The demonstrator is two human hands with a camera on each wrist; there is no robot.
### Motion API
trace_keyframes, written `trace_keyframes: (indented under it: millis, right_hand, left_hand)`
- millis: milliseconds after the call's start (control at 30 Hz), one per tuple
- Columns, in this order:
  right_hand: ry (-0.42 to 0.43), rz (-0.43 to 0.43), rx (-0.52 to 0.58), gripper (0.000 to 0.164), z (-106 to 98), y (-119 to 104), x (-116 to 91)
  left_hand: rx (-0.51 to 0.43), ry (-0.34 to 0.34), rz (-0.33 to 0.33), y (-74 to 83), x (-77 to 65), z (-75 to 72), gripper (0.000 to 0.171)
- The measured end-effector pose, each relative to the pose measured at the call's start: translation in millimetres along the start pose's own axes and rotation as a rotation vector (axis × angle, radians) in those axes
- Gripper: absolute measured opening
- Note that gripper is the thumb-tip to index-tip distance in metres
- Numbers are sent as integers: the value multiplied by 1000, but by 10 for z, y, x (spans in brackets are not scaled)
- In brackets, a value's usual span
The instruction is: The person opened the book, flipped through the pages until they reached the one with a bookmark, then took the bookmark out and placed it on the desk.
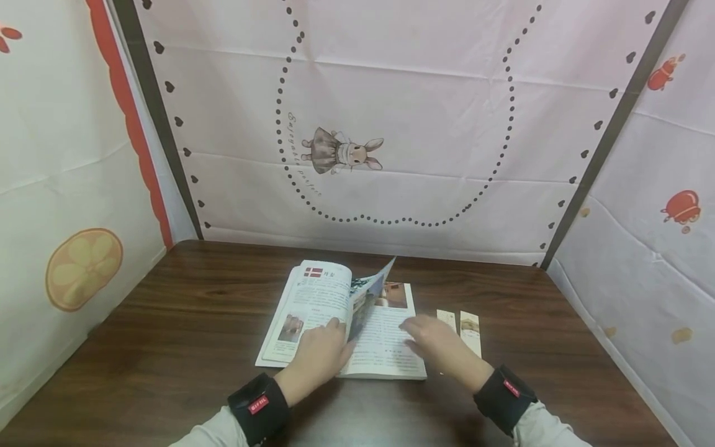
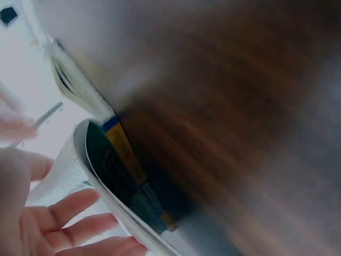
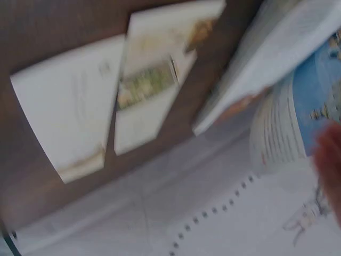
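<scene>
An open book [image 1: 385, 347] lies on the brown table, pages facing up. One leaf [image 1: 373, 298] with a coloured picture stands half raised near the spine. My left hand [image 1: 321, 351] rests on the left-hand page [image 1: 326, 288]; in the left wrist view its fingers [image 2: 80, 210] stretch across the curved paper. Over the right edge of the right-hand page is my right hand [image 1: 441, 341], its fingers loosely bent and nothing seen in them. In the right wrist view only a blurred part of that hand [image 3: 329, 165] shows, close to a leaf with a blue picture [image 3: 314, 101].
Two narrow printed cards, a left card [image 1: 446, 318] and a right card [image 1: 470, 332], lie right of the book, partly behind my right hand and wrist. Wood tabletop [image 1: 184, 323] surrounds the book. A patterned cloth [image 1: 402, 136] hangs behind the table, with more cloth at both sides.
</scene>
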State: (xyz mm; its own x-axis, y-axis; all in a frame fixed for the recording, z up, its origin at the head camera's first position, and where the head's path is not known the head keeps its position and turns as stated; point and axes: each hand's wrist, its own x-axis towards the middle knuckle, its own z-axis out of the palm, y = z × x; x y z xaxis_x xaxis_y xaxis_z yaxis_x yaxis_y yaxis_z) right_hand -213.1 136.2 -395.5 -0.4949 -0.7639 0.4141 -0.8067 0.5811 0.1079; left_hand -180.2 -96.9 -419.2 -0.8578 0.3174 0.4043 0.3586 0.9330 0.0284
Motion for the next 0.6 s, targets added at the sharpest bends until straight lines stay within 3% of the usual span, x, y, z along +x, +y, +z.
trace_keyframes:
  millis: [67,133,233,400,500,600]
  right_hand:
    - [-210,57,33,24,60,-6,-42]
    - [-323,66,68,22,112,0,-78]
    - [-390,73,115,24,145,5,-100]
    - [-423,107,132,38,141,14,-69]
    - [-448,111,126,40,131,10,-49]
    - [-465,116,130,45,125,13,-35]
  left_hand:
    - [-32,35,-35,-27,19,-4,29]
    - [-71,59,-69,-53,28,-12,24]
    - [-160,89,-109,-94,21,-30,31]
    - [-255,142,-127,-158,20,-65,88]
    - [-146,163,-51,-189,26,-76,94]
    - [60,129,113,-210,6,-83,87]
